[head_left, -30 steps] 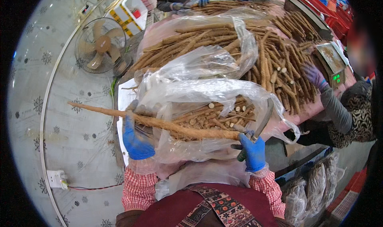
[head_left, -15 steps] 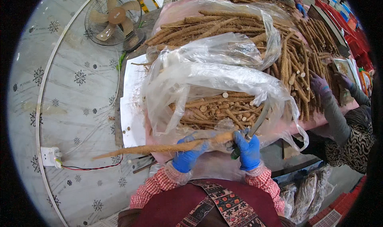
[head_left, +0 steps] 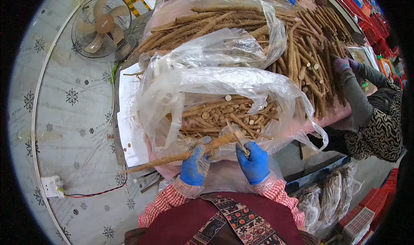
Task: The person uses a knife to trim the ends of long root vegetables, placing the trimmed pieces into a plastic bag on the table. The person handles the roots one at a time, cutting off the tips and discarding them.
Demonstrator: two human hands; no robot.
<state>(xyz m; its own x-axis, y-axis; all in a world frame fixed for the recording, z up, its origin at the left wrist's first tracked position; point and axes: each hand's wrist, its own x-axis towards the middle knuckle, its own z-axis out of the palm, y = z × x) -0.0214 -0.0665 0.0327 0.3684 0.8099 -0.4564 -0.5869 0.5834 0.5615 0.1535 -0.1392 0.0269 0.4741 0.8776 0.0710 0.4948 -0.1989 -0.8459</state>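
My left hand (head_left: 195, 166), in a blue glove, is closed round a long brown hairy yam (head_left: 166, 159). The yam's thin tail points left; its thicker end lies toward my right hand. My right hand (head_left: 252, 162), gloved too, grips a knife (head_left: 235, 135) with the blade up and tilted left, beside the yam's thick end. Whether blade and yam touch, I cannot tell. Just beyond both hands lies an open clear plastic bag (head_left: 207, 74) holding cut yam pieces (head_left: 211, 115) and thin yams, a few with white cut faces.
More yams (head_left: 202, 23) are heaped at the back and right of the pink-covered table (head_left: 334, 115). At the right, a co-worker's gloved hands (head_left: 343, 66) are at the pile. A fan (head_left: 101, 26) stands far left, above a wall socket (head_left: 52, 187). Wrapped bundles (head_left: 332, 202) sit lower right.
The knife has swung from leaning right to leaning left, by the yam's thick end. My left hand and the yam have shifted slightly. The whole view has moved a little.
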